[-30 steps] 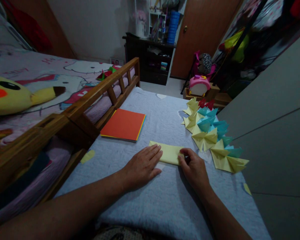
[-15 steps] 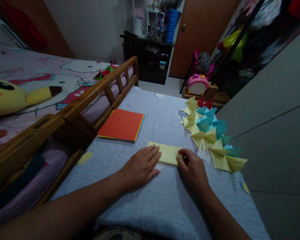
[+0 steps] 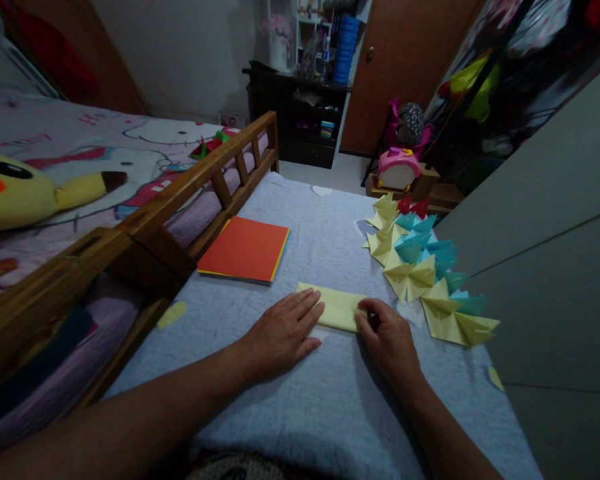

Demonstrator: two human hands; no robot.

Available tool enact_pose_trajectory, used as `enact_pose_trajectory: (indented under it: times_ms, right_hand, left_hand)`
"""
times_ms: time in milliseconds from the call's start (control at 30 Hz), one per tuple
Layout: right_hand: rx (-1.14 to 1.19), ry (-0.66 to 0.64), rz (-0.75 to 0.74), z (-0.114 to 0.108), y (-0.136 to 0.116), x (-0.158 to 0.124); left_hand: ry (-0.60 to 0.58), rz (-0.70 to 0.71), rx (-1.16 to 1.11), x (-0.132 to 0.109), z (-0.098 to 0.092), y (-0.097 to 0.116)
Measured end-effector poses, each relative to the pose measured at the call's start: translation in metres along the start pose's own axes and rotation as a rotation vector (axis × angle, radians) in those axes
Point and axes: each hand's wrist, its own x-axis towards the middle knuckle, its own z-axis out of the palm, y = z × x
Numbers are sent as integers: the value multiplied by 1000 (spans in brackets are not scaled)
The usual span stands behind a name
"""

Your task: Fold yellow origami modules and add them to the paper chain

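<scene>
on the blanket before me, head view: paper lies folded into a strip, near the stack and folded pieces. left hand flat, fingers spread over its left end, pinning it. right hand curled, fingertips pinching the right end, apparently sharpening the crease.

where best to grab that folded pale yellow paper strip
Probably the middle of its far long edge, from above: the folded pale yellow paper strip lies flat on the blue quilt, and the left hand and right hand rest on both ends.
</scene>
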Motion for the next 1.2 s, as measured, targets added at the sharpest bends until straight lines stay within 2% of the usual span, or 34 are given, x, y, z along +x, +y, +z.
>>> enact_pose_trajectory:
  times_ms: [767,1200]
  right_hand:
    - [71,30,88,-2,-5,1]
    - [98,33,86,-1,-3,-1]
  left_hand:
    - [9,-12,-3,2,1,-2]
    - [4,-12,-1,3,0,-2]
